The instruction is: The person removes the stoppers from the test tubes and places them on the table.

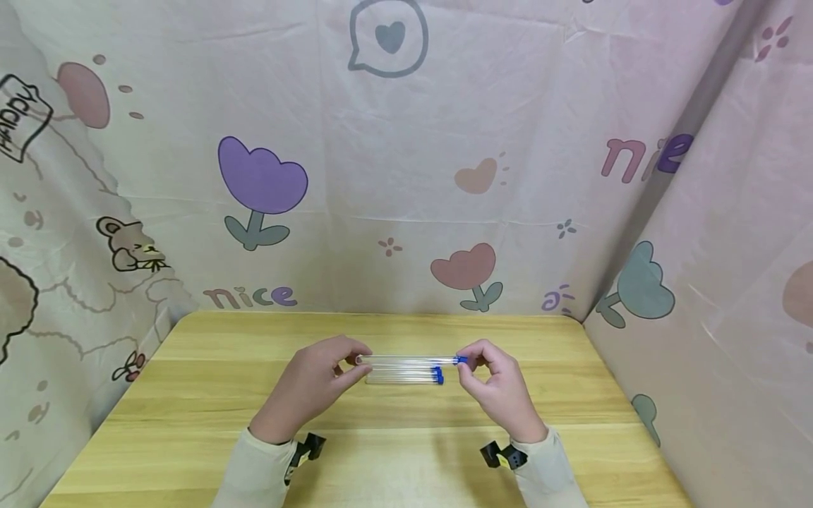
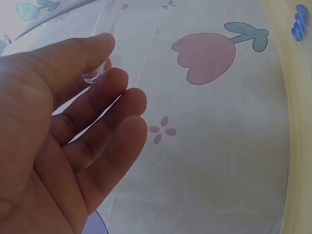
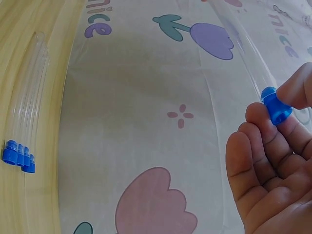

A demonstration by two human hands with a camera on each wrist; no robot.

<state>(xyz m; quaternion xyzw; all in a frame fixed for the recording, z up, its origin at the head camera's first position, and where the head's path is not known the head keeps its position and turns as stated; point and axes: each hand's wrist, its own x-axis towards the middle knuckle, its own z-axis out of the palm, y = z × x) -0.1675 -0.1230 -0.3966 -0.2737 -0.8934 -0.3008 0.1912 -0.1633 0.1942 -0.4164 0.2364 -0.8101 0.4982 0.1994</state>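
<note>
A clear test tube (image 1: 409, 359) with a blue cap (image 3: 277, 108) is held level above the table, spanning both hands. My left hand (image 1: 316, 374) pinches its rounded end between thumb and index finger; in the left wrist view only that clear tip (image 2: 92, 78) shows. With thumb and fingers, my right hand (image 1: 500, 386) grips the blue cap at the other end. Below, several like test tubes (image 3: 28, 92) lie side by side on the table, their blue caps (image 3: 18, 155) toward the right.
The wooden table (image 1: 394, 444) carries the row of tubes near its middle. A printed cloth (image 1: 381, 176) with flowers and words hangs behind it and along both sides. Each wrist wears a strap with a small black camera mount (image 1: 311, 446).
</note>
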